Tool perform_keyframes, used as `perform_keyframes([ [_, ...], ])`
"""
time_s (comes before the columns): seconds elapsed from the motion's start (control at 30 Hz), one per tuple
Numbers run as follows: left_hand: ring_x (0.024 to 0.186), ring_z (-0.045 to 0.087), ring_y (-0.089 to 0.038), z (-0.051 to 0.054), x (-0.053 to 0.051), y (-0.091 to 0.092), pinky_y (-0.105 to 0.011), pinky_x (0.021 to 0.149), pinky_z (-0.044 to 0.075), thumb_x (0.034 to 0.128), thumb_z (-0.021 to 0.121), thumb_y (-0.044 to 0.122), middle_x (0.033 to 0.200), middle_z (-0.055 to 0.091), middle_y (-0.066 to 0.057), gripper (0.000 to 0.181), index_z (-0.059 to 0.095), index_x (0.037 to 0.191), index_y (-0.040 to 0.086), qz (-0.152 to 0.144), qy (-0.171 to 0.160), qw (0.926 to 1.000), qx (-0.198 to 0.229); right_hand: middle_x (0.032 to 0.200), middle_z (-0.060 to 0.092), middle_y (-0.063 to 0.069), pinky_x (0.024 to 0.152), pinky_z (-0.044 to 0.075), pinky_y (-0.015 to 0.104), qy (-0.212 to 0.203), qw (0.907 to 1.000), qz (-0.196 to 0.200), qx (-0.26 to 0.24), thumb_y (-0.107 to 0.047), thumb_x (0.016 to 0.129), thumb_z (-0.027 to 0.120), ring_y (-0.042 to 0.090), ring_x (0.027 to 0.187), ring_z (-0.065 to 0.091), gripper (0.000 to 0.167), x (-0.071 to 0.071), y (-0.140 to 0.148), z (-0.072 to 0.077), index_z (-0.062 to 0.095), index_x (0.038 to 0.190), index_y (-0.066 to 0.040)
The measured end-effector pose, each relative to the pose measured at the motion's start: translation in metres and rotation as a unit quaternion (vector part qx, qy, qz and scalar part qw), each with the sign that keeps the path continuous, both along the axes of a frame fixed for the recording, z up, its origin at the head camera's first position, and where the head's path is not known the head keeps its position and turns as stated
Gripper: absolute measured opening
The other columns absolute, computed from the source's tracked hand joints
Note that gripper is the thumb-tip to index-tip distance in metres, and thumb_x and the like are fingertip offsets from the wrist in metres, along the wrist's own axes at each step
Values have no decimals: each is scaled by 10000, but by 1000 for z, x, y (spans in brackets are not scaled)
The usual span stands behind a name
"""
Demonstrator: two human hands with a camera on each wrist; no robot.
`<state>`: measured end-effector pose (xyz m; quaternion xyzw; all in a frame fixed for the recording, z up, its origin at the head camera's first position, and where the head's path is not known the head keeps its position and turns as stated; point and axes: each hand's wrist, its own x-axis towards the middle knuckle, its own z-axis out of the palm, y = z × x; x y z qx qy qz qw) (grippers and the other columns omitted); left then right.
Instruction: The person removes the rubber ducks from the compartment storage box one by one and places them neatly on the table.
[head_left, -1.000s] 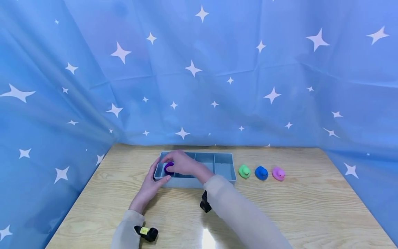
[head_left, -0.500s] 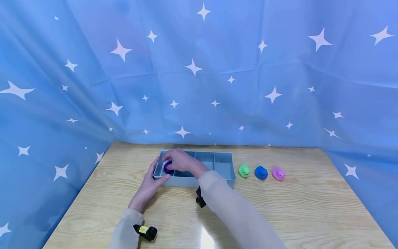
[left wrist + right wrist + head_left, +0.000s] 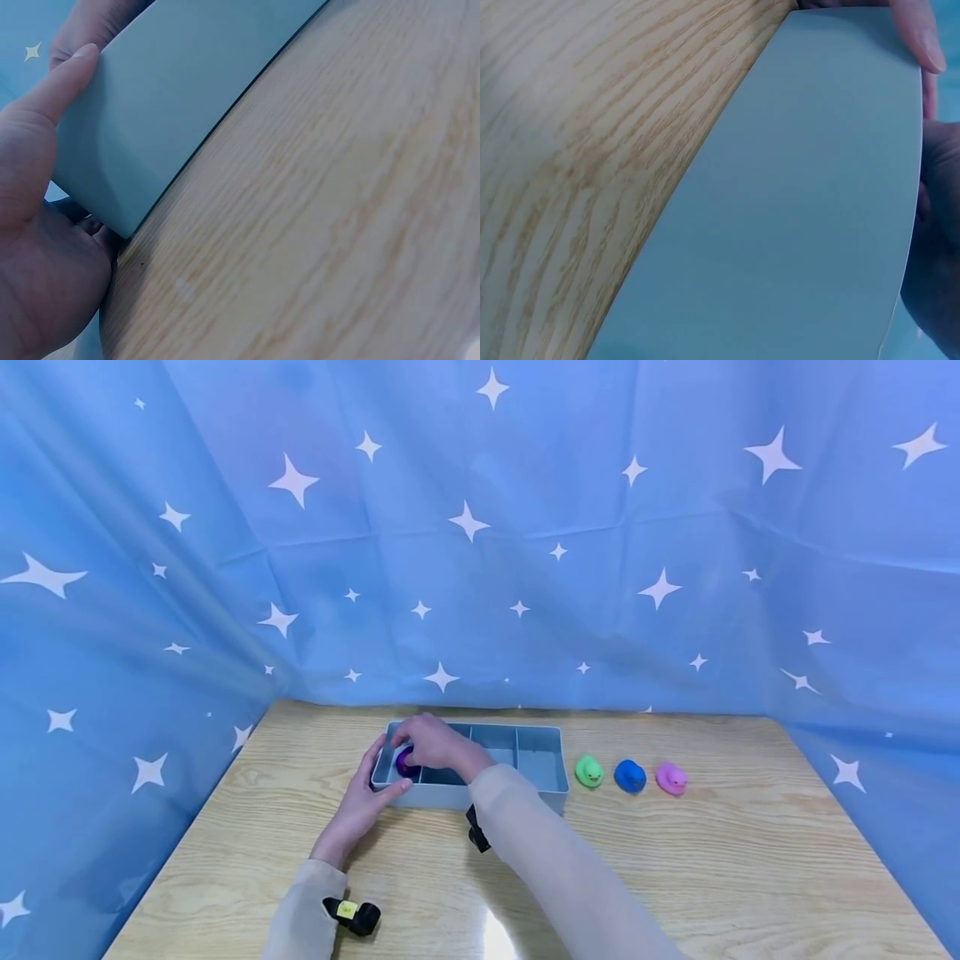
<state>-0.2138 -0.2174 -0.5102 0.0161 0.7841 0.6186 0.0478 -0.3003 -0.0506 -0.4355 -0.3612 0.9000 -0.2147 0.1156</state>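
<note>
A long, rectangular, pale grey-blue box with dividers making four compartments sits near the back of the light wood-grain tabletop. The person's left hand grips its left end, the thumb lying against the top of the front wall and the fingers around the end wall. The right hand reaches over the box into the leftmost compartment, its thumb and forefinger curled about a small, rounded, deep-purple object, which it pinches there; the thumb partly hides it, so its full shape cannot be told.

Just right of the box, apart from one another in a row, are a small light-green toy duck, a dark-blue toy duck and a pink toy duck. Both arms wear pale beige sleeves. Blue cloth printed with white four-pointed stars hangs behind.
</note>
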Motion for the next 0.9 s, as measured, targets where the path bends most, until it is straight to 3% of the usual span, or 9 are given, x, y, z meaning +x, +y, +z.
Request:
perform_keyframes([
  [0.43,1551,93,-371,0,-1,2,-617,1213,149,973,731,332,1708,92,-130,892,153,1652,299,47,52,9999,-107,1170,724,-26,983,493,275,230,9979,307,520,-20,919,724,157,1121,625,333,-5,-1,1,763,1220,-158],
  [0.9,1550,77,-387,0,0,2,-634,1210,130,972,729,339,1707,82,-148,901,143,1655,296,104,-8,9997,-208,1176,730,-34,959,487,255,245,9964,391,717,0,921,704,153,1120,623,323,-6,-4,1,783,1193,-157],
])
